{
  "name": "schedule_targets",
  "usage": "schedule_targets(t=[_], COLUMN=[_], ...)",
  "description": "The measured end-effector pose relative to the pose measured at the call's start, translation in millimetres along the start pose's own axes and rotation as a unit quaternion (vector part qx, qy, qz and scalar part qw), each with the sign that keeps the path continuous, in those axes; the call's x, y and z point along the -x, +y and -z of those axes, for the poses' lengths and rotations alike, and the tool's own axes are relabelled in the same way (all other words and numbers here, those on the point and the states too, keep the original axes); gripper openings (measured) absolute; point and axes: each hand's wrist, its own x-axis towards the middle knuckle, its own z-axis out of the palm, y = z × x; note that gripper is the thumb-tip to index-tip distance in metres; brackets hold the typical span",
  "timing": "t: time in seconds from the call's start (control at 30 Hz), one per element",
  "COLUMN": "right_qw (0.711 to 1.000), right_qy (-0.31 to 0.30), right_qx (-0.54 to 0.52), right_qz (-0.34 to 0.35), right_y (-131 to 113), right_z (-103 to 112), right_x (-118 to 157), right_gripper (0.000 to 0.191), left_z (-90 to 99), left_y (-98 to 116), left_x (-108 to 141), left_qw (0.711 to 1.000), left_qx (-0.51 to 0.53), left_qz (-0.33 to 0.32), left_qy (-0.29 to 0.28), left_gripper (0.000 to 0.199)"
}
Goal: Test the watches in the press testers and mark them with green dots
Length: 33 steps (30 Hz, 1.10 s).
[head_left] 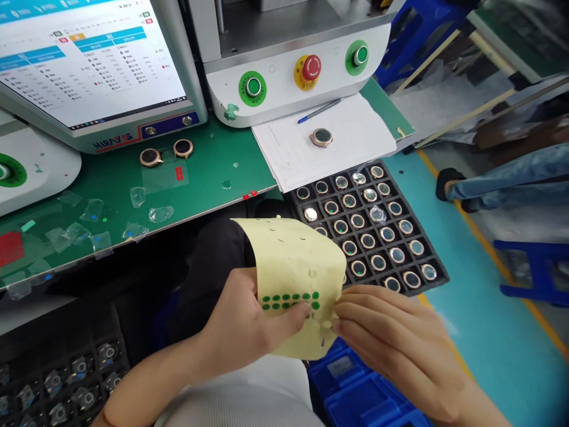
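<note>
From my remote view, my left hand [249,323] clamps its fingers on the curled pale-yellow paper sheet [293,252] bearing green round stickers [315,295], seemingly steadying it for my right hand's [400,338] fingers, together at its edge, nearer me than the black gridded tray [441,274].

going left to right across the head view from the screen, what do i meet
screen → green button → red stop button → second green button → legs in jeans

Papers [284,151] lie behind the compartmented tray [386,169].
</note>
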Motion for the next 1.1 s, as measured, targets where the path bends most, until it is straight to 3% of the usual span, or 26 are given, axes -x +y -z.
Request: schedule_targets(t=[0.17, 0.43, 0.6, 0.73, 0.9, 1.03, 1.1], right_qw=[0.999, 0.999, 0.998, 0.989, 0.976, 0.976, 0.986], right_qy=[-0.021, -0.014, -0.046, -0.044, -0.032, -0.021, -0.019], right_qx=[-0.027, -0.037, 0.032, 0.108, 0.177, 0.178, 0.141], right_qz=[-0.001, 0.023, 0.024, 0.087, 0.125, 0.127, 0.084], right_y=[4, 6, -3, -9, -7, -13, -17], right_z=[-3, -2, 5, 5, -2, -1, 3], right_x=[-2, -7, -15, -12, -10, -6, 3], right_gripper=[0.023, 0.031, 0.032, 0.031, 0.019, 0.017, 0.017], left_z=[-1.0, -0.9, 0.4, 1.6, 2.2, 3.3, 4.6], left_y=[0, 1, 1, 1, 0, -4, -5], left_x=[-1, 1, 0, -2, -1, 1, 1], left_qw=[0.995, 0.991, 0.992, 0.989, 0.987, 0.989, 0.991], left_qx=[-0.086, -0.128, -0.128, -0.143, -0.153, -0.122, -0.109], left_qz=[-0.016, -0.008, -0.002, 0.031, 0.023, 0.045, 0.052], left_qy=[-0.045, -0.035, -0.013, -0.028, -0.041, -0.067, -0.062], left_gripper=[0.012, 0.012, 0.013, 0.01, 0.01, 0.015, 0.016])
